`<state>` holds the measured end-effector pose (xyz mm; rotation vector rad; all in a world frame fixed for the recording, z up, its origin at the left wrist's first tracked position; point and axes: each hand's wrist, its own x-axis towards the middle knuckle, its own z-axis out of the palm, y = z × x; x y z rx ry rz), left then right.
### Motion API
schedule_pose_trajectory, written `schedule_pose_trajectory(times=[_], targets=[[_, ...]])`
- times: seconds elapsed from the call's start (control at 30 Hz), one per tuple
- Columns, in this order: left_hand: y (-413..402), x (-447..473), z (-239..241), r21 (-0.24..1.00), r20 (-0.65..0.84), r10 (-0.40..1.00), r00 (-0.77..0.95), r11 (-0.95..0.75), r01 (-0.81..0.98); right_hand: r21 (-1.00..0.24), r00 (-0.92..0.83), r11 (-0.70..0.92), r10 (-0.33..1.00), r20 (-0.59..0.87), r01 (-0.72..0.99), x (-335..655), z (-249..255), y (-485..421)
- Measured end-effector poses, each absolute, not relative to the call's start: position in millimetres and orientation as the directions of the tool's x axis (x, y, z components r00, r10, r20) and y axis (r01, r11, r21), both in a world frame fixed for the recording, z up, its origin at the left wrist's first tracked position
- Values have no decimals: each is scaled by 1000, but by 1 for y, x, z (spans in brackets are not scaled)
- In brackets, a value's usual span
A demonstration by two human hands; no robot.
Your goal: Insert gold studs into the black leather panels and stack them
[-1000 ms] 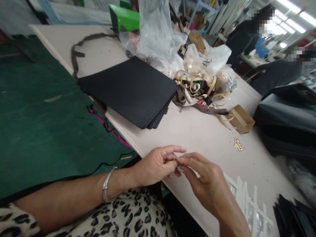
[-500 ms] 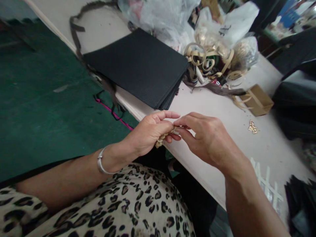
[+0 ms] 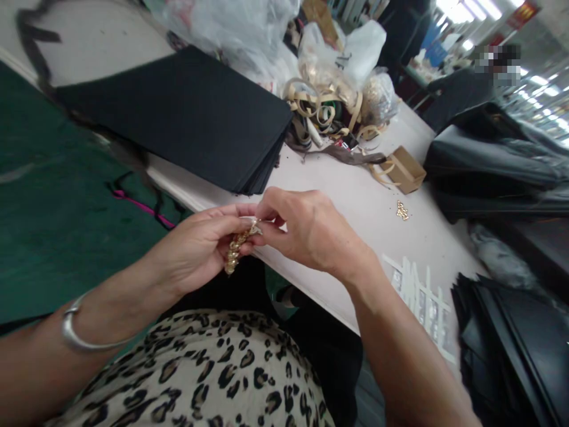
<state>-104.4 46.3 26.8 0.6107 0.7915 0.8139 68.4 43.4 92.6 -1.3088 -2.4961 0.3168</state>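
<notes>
My left hand (image 3: 195,246) is closed around a gold chain (image 3: 232,255), whose thick links hang below the thumb and fingers. Pinched fingers of my right hand (image 3: 311,231) meet the chain's upper end, where something small and pale shows; its exact kind is hidden by the fingertips. Both hands are together just above the table's front edge. Behind them lies a stack of black sheets (image 3: 186,118). Farther right, a small heap of gold metal pieces (image 3: 402,210) rests on the pale table (image 3: 338,196).
A small cardboard box (image 3: 403,170), tan strips (image 3: 326,110) and clear plastic bags (image 3: 240,35) lie toward the back. At right are white strips (image 3: 422,296), black folded pieces (image 3: 507,338) and a large black covered pile (image 3: 493,166). A person (image 3: 462,89) is in the background.
The camera view has swung right, so the table's things appear farther left. My hands stay together at the chain, and more of its links show below my left fingers.
</notes>
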Motion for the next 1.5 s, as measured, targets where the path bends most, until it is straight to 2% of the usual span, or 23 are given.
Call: schedule_pose_trajectory(times=[0.13, 0.2, 0.27, 0.37, 0.53, 0.6, 0.7, 0.77, 0.83, 1.0, 1.07, 1.13, 1.2, 1.3, 1.4, 1.5], targets=[[46, -101, 27, 733, -428, 812, 397, 569, -372, -601, -404, 454, 886, 228, 657, 81, 76, 42], [46, -102, 28, 741, -438, 813, 383, 568, -359, -746, -330, 340, 928, 170, 573, 86, 68, 44], [46, -107, 27, 756, -447, 821, 354, 558, -341, -837, -287, 220, 955, 78, 502, 91, 60, 49], [44, -121, 22, 779, -462, 840, 284, 538, -322, -870, -223, 94, 975, -19, 484, 95, 49, 57], [37, -145, 11, 816, -471, 869, 152, 495, -299, -882, -117, -33, 988, -99, 469, 89, 40, 75], [37, -152, 7, 827, -455, 885, 96, 460, -325, -864, -109, -10, 991, -76, 504, 81, 43, 92], [39, -157, 7, 846, -418, 908, 0, 390, -363, -793, -125, 192, 981, 146, 579, 58, 55, 128], [42, -158, 10, 848, -407, 912, -43, 360, -389, -693, -181, 346, 936, 303, 632, 38, 61, 154], [47, -158, 13, 843, -400, 913, -79, 333, -422, -566, -263, 453, 884, 387, 689, 18, 63, 178], [62, -161, 16, 844, -363, 920, -151, 255, -473, -195, -536, 626, 760, 368, 755, -2, 48, 195], [64, -163, 16, 852, -348, 926, -149, 246, -462, -126, -592, 663, 726, 351, 738, 5, 43, 181], [64, -165, 15, 862, -345, 927, -148, 250, -441, -130, -612, 688, 704, 360, 714, 16, 39, 158], [63, -166, 13, 867, -352, 926, -138, 267, -420, -197, -604, 697, 704, 374, 690, 29, 35, 133], [59, -162, 10, 877, -397, 914, -87, 350, -328, -392, -524, 624, 781, 340, 676, 45, 26, 99], [52, -154, 12, 900, -398, 917, -38, 382, -211, -628, -320, 384, 922, 218, 677, 59, 21, 74], [42, -146, 20, 916, -331, 940, 77, 340, -212, -816, -75, 59, 997, 19, 576, 71, 24, 55]])
